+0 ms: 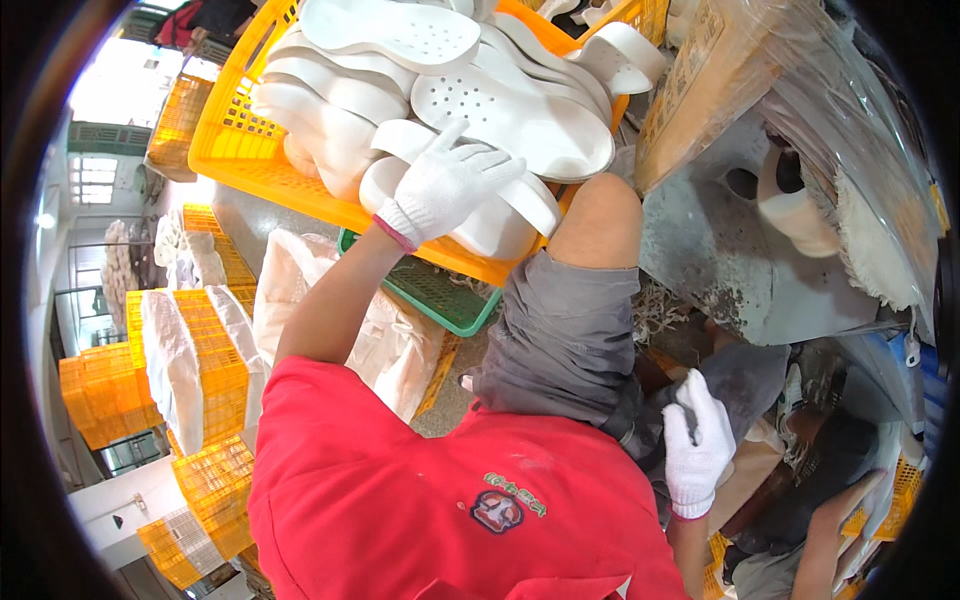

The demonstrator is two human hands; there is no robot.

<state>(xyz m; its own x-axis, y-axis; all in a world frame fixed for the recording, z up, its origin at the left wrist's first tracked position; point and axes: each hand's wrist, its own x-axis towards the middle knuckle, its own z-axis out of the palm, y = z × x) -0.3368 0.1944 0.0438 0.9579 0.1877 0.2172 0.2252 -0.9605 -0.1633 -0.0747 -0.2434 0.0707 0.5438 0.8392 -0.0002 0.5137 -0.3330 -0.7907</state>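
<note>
A yellow plastic crate (225,150) in front of me is heaped with white foam clogs (520,120), some with small holes in the upper. My left hand (450,190), in a white knit glove, lies across a clog (500,228) at the crate's near side. Its fingers are stretched out over the clog's strap, with the thumb apart. The palm's contact with the clog is hidden. My right hand (697,445), gloved the same way, is raised beside my thigh. Its fingers are loosely bent and apart, and nothing shows in them.
Below the crate is a green basket (465,325), beside a whitish sack (300,280). A grey metal work surface (720,270) with holes stands at right, near a plastic-wrapped box (680,90). Stacked yellow crates (215,350) line the left. Another person's arm (825,530) shows at lower right.
</note>
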